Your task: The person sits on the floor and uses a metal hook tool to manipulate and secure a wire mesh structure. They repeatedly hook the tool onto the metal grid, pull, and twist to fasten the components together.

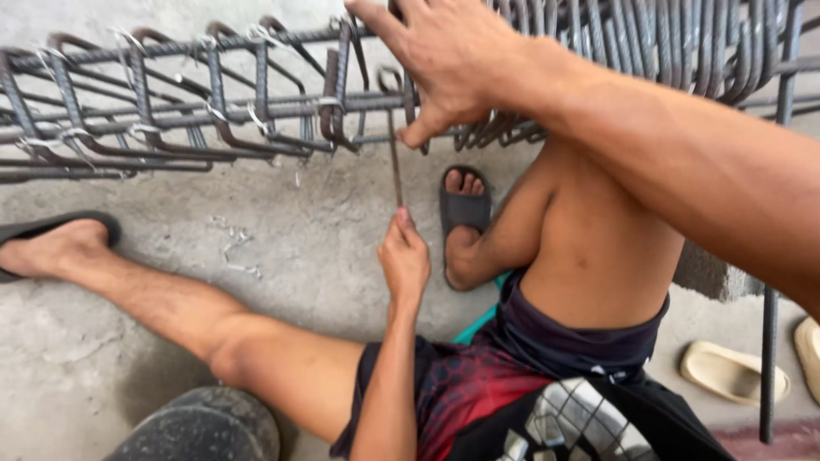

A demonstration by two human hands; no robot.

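Observation:
A long cage of steel bars (171, 111) with bent stirrups tied by wire lies across the concrete floor in front of me. My right hand (444, 60) reaches over from the right and grips a stirrup near the top middle of the cage. Below it, my left hand (403, 256) pinches the lower end of a thin metal rod (396, 171) that runs up to the cage, ending just under my right thumb. My bare legs are spread to either side of this spot.
Short scraps of tie wire (235, 243) lie on the floor. I wear dark sandals (465, 209). A beige slipper (733, 371) lies at the right beside an upright steel bar (769, 358). A dark round object (205, 427) sits at the bottom left.

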